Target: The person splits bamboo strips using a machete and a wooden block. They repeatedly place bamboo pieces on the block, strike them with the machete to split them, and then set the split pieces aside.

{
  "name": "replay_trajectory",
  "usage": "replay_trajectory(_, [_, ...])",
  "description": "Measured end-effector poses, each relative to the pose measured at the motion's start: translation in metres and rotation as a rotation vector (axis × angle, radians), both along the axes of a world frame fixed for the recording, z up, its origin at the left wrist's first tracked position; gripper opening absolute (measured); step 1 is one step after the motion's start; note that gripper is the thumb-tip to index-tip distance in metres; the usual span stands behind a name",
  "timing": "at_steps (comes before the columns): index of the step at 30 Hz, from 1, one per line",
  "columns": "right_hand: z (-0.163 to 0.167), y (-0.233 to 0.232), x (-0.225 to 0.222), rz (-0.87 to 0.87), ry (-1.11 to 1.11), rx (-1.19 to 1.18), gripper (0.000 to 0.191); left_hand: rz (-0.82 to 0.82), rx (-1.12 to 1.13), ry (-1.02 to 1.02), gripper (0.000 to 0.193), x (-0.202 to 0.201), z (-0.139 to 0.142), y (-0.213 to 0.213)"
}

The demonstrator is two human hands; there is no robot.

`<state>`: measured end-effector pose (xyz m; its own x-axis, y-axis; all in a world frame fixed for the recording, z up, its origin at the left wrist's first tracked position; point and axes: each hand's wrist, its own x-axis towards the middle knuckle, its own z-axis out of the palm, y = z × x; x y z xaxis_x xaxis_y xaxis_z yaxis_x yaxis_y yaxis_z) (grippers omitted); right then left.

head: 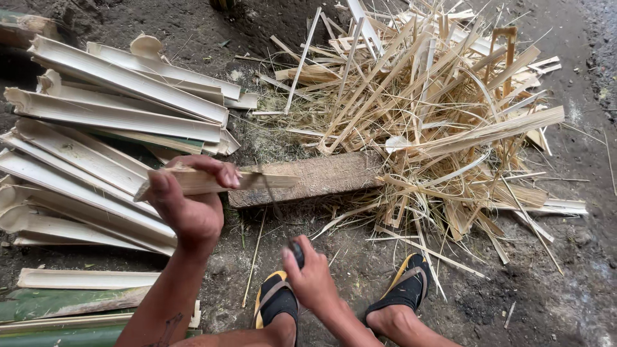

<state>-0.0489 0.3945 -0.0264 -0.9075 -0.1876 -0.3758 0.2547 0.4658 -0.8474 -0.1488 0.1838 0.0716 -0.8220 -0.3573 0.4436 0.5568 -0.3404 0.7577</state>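
Nearest, two sandalled feet (340, 299) stood below the right hand (313, 277), which gripped one dark knife handle (297, 252). Beyond, the left hand (190, 204) clasped one bamboo strip (257, 180) lying across a single wooden block (315, 178); farther off lay one heap of shavings (437, 109).

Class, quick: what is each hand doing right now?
Left hand: closed on a bamboo strip.
Right hand: closed on a dark knife handle.
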Motion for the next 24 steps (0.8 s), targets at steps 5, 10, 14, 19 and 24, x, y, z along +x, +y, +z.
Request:
replay_trajectory(5, [-0.036,0.017,-0.042,-0.195,-0.285,0.102,0.041,0.047,0.085,-0.028,0.071,-0.004,-0.004,-0.018])
replay_trajectory(10, [0.026,0.031,-0.007,0.021,-0.115,0.126,0.043,-0.202,-0.093,-0.074,0.046,-0.007,0.003,-0.025])
replay_trajectory(14, [0.038,0.02,-0.009,0.102,-0.081,0.112,0.041,-0.271,-0.107,-0.094,0.042,-0.016,0.004,-0.034])
replay_trajectory(19, [-0.051,0.051,-0.048,-0.022,-0.124,0.305,0.042,-0.157,0.013,-0.111,0.037,-0.023,-0.002,-0.044])
replay_trajectory(24, [-0.104,0.084,-0.009,-0.072,-0.343,-0.129,0.042,-0.065,-0.146,-0.079,0.023,-0.021,-0.002,-0.043])
